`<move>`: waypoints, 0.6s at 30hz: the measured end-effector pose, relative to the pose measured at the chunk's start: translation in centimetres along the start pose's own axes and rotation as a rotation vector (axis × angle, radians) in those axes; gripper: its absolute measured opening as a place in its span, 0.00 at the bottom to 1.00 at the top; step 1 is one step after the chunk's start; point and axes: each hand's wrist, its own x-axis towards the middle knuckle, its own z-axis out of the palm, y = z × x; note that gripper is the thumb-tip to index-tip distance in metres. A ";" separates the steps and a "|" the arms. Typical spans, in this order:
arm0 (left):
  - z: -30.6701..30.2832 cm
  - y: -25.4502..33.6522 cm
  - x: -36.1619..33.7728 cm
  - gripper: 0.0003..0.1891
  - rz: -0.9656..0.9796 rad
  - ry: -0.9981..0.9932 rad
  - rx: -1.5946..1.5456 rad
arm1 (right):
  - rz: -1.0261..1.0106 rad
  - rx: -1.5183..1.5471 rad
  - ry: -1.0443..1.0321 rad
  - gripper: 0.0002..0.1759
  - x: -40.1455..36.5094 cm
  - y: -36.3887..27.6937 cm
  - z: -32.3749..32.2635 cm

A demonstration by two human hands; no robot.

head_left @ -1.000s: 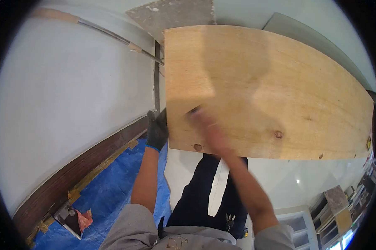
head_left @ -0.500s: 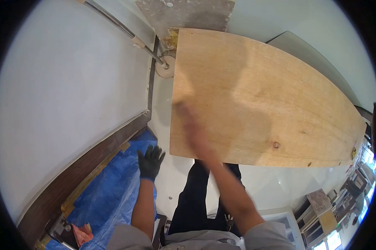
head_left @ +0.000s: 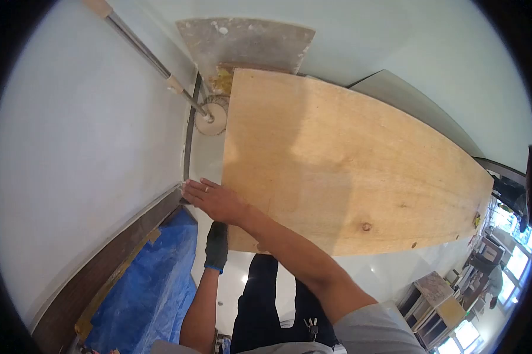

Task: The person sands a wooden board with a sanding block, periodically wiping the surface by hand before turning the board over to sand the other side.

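My right hand (head_left: 210,199), bare with a ring on one finger, reaches left across the corner of a large plywood board (head_left: 313,159). Its fingers are stretched out flat, and the fingertips overlap the end of the white wall's lower edge in this view. Just below it, my left hand (head_left: 216,248) wears a dark glove and is right at the board's left near corner. The left fingers are mostly hidden, so I cannot tell how they are bent. The board lies broad side up in front of my legs, a knot and a few dark spots on its face.
A pole with a round base (head_left: 210,120) leans beyond the board's left edge. Behind stands a stained grey panel (head_left: 248,41). Blue sheeting (head_left: 142,289) lies along the brown wall base (head_left: 101,253). Wooden shelving (head_left: 434,301) stands at the lower right, near windows.
My right hand has swung left from over the board to the wall's edge. My left hand has moved from above the blue sheeting to the board's corner. The view has shifted.
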 end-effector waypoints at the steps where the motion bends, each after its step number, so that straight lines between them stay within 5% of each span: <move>1: -0.1 0.1 -0.2 0.22 -0.013 -0.006 0.056 | 0.012 -0.222 -0.045 0.31 -0.5 0.7 -2.0; 2: -0.4 3.0 -1.1 0.22 -0.031 -0.013 0.112 | 0.013 -0.444 -0.093 0.30 -0.8 1.1 -4.3; 6: 0.7 6.5 -1.1 0.21 -0.090 0.035 0.218 | 0.576 -0.567 0.743 0.28 -15.6 13.5 -23.7; 9: 0.4 4.9 -1.0 0.20 0.220 0.012 0.318 | 0.865 -0.733 0.965 0.27 -19.4 17.4 -27.5; 10: 0.6 6.1 -1.1 0.17 -0.012 0.010 0.246 | 0.860 -0.740 0.956 0.27 -17.0 18.5 -25.1; 13: 0.5 2.9 -1.1 0.18 0.285 0.062 0.394 | 0.698 -0.691 0.818 0.26 -3.0 14.6 -14.3; 14: 0.5 3.0 -0.9 0.18 0.218 0.064 0.331 | 0.551 -0.613 0.779 0.28 0.2 13.4 -11.5; 15: 0.1 3.2 -1.4 0.19 0.138 0.054 0.279 | 0.269 -0.542 0.654 0.27 1.7 10.4 -9.9; 16: 0.4 3.6 -1.2 0.19 0.074 0.059 0.211 | 0.208 -0.492 0.390 0.29 3.6 9.1 -8.9; 18: 0.7 5.8 -1.4 0.23 -0.038 0.059 0.103 | 0.123 -0.334 0.258 0.30 2.9 6.8 -11.5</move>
